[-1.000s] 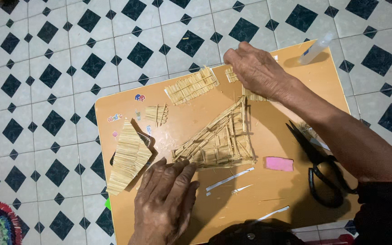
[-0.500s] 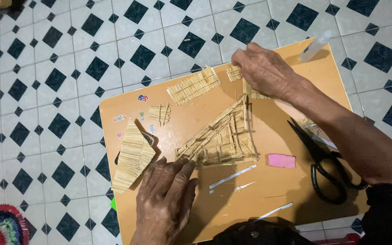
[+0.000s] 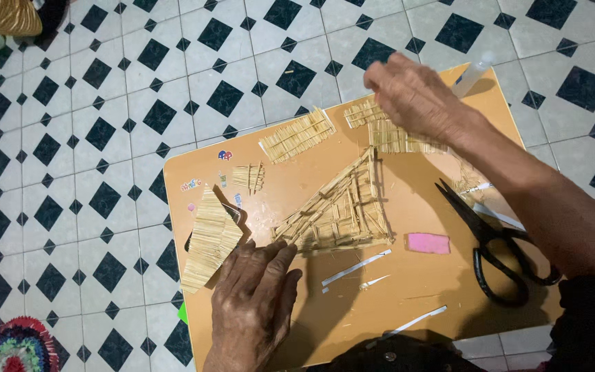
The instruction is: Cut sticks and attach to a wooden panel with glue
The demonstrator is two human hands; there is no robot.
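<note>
Right hand lifts a straw panel off the far end of the bench; left hand unchanged.

Right hand [image 3: 414, 96] has risen since a second ago, fingers curled over a small flat straw panel [image 3: 401, 138], grip hidden underneath. Left hand [image 3: 256, 303] stays flat, fingers spread, pinning the near corner of the triangular stick frame [image 3: 339, 213] mid-bench [image 3: 408, 289]. Looks like the next piece is coming to the frame. Around: loose straw mats [image 3: 211, 238], scissors [image 3: 497, 241], pink eraser [image 3: 428, 242], paper strips. Scissors lie beside the frame's right edge, not blocking.
</note>
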